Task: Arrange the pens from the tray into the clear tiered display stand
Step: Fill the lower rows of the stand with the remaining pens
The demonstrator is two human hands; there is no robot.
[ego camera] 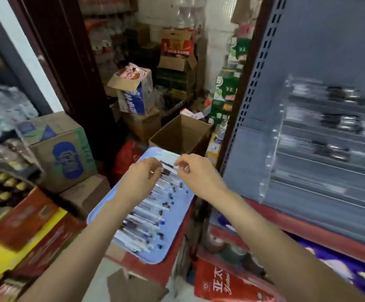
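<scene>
Pens lie in a long row on the blue tray, side by side, from the near edge up toward the far edge. Most of them are there, so I think most of the job is left. The clear stand is up on the right, on the grey shelf. It looks blurry, but a few dark pens sit in its top three rows. The lower rows look bare, as far as I can tell. So a small part looks done and a big part is left.

Both arms reach out over the tray. The left hand hangs over the far part of the row, near the left edge of the tray. Its fingers are bent down and seem to pinch the top of a dark pen. The right hand is just beside it, near the far right edge of the tray. Its thumb and first finger are pressed together on something thin, maybe the other end of the same pen, but the blur makes this hard to tell. The two hands are close but do not touch.

The tray sits on red boxes, with the stand well apart from it, up and to the right. I think the next move is to lift a pen and carry it over to a bare row
</scene>
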